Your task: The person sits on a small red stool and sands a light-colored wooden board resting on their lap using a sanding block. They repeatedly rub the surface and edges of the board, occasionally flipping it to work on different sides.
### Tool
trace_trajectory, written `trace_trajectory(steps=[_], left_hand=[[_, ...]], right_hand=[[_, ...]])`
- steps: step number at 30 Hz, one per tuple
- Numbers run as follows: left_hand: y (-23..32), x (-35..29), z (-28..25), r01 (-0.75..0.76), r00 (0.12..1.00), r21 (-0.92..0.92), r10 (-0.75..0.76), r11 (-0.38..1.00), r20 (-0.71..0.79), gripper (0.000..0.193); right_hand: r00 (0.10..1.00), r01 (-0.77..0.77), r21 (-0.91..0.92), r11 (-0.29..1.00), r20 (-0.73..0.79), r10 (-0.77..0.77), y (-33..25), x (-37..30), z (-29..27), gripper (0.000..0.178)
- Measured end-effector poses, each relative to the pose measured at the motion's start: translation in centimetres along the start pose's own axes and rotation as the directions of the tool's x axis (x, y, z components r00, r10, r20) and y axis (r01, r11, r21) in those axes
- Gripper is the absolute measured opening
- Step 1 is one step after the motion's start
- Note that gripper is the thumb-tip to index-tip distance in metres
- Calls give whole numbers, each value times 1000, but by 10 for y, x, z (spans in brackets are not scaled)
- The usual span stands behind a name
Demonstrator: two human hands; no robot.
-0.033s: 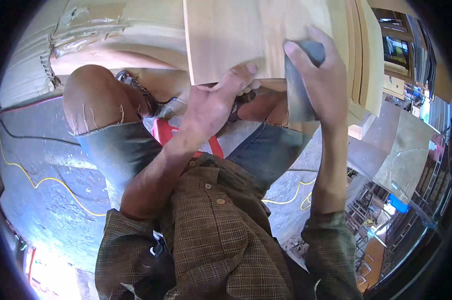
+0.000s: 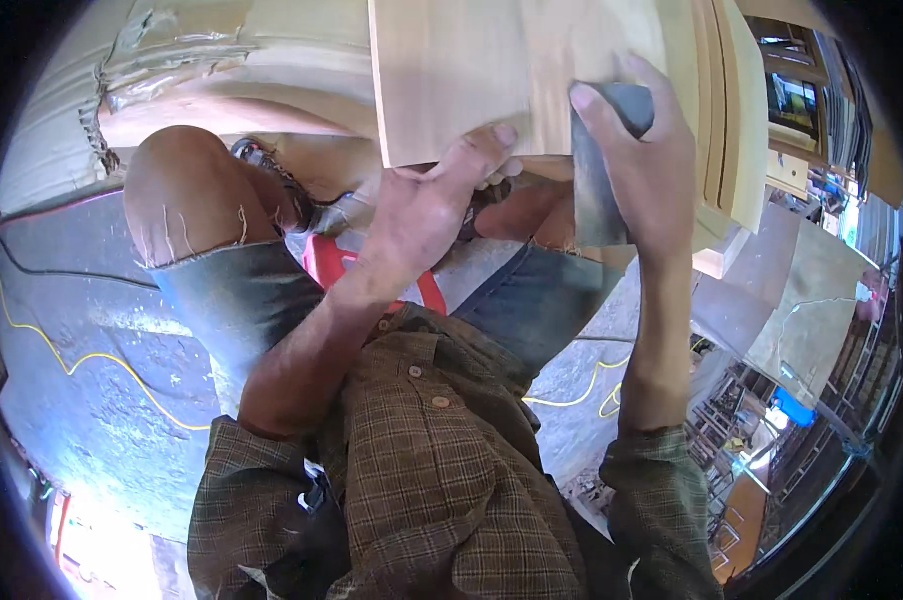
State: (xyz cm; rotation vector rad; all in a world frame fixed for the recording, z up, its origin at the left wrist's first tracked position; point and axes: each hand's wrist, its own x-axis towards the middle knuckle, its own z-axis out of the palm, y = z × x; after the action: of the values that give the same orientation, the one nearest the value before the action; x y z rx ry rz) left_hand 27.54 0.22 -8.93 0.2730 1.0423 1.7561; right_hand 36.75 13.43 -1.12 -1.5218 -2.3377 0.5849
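A pale wooden board (image 2: 452, 80) lies in front of me, its near edge just beyond my knees. My left hand (image 2: 422, 210) grips that near edge, thumb on top and fingers curled underneath. Toward the board's right side, my right hand (image 2: 657, 165) is closed around a dark grey strip of sandpaper (image 2: 597, 195). The thumb and fingers press it from both sides. One end of the strip rests on the board, while the other reaches past the near edge toward me. Whether a block sits inside the sandpaper is hidden by the hand.
More pale wood pieces (image 2: 717, 110) stand along the right. Torn cardboard (image 2: 292, 40) covers the surface at the far left. Between my legs is a red stool (image 2: 324, 262). A yellow cord (image 2: 107, 360) runs over the grey floor (image 2: 122, 420). Metal frames (image 2: 742, 410) crowd the right side.
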Motion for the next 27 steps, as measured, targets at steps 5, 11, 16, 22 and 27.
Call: trace_trajectory(steps=[5,11,16,22,27], left_hand=[[1,1,-1,57,998,-22,-57,998,30,22],[1,0,-2,57,998,-10,-57,998,-9,24],[4,-1,-2,72,997,32,-73,997,37,24],[3,2,-2,49,999,8,-49,999,4,26],[1,3,-3,65,997,0,-65,998,52,25]], right_hand=[[978,125,-123,984,-153,-144,-5,20,8,54],[997,72,-29,997,3,-72,1,-7,3,63],[993,109,-22,994,44,-108,-6,2,2,62],[983,182,-102,978,-21,-185,-10,-10,7,58],[978,201,-89,976,-31,-204,-4,1,8,54]])
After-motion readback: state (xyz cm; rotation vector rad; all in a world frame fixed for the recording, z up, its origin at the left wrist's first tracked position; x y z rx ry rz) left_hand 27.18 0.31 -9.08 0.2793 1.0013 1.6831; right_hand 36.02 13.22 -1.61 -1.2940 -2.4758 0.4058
